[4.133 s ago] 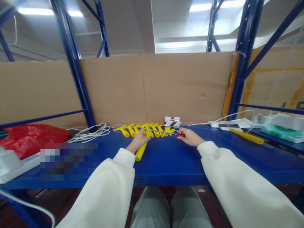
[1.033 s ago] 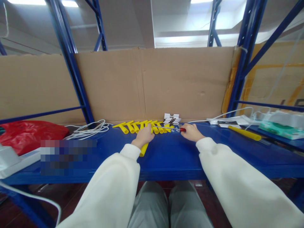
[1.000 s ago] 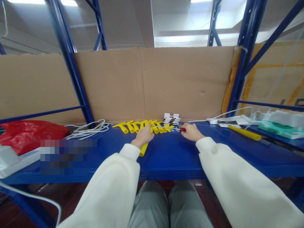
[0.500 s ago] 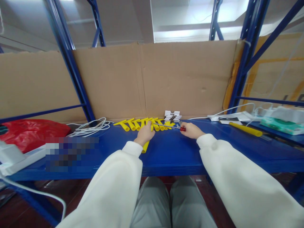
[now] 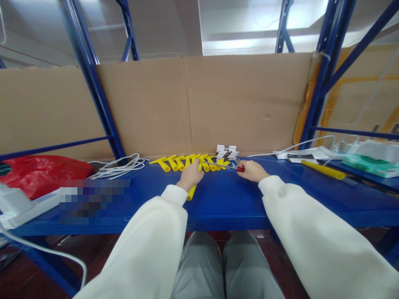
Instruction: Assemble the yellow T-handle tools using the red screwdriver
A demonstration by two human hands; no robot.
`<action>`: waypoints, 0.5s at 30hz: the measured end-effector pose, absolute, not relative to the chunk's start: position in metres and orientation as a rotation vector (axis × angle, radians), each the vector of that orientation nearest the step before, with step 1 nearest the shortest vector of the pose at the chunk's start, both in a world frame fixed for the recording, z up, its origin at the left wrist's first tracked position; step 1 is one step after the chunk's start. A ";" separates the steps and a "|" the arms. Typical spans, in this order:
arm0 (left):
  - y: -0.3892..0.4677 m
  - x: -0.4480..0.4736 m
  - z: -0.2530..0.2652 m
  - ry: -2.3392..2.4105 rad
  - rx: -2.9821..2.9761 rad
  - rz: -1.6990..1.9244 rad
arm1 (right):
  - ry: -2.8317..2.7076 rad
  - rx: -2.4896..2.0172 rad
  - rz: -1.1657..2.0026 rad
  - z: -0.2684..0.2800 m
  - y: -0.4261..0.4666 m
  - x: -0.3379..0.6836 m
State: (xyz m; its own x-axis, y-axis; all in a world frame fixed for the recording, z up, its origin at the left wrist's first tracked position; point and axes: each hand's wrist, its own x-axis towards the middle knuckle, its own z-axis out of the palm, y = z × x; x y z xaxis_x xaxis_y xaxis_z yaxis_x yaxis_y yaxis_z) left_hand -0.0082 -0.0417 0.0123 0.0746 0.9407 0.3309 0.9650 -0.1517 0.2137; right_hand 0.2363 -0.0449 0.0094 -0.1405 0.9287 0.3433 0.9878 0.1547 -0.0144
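My left hand (image 5: 190,175) is closed around a yellow tube-shaped handle (image 5: 191,192), whose open end points down toward me. In my right hand (image 5: 251,171) is a screwdriver (image 5: 240,169) with a red handle. Its thin metal shaft runs left, and the tip meets the top of the held yellow part near my left fingers. Just behind my hands lies a row of several similar yellow T-shaped parts (image 5: 164,164). Small metal pieces (image 5: 232,165), too small to make out, lie near the screwdriver shaft.
A stack of white pieces (image 5: 226,152) stands against the cardboard wall (image 5: 237,104). To the left are a coiled white cable (image 5: 129,165) and a red plastic bag (image 5: 46,174). A yellow-handled tool (image 5: 324,169) and a green-white packet (image 5: 370,165) lie right on the blue table (image 5: 227,203).
Almost nothing differs. Both hands keep their places and holds, and the view has shifted very slightly.
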 end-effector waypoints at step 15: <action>-0.043 -0.008 0.013 -2.008 -2.235 -0.606 | -2.228 -1.783 -0.341 0.008 -0.046 0.235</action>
State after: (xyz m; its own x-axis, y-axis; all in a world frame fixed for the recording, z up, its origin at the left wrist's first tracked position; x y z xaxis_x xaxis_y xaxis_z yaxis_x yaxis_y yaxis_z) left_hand -0.0079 -0.0434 0.0133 0.0647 0.9389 0.3381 0.9691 -0.1399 0.2029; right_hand 0.2352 -0.0456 0.0077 -0.2081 0.9135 0.3495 0.9762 0.2160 0.0165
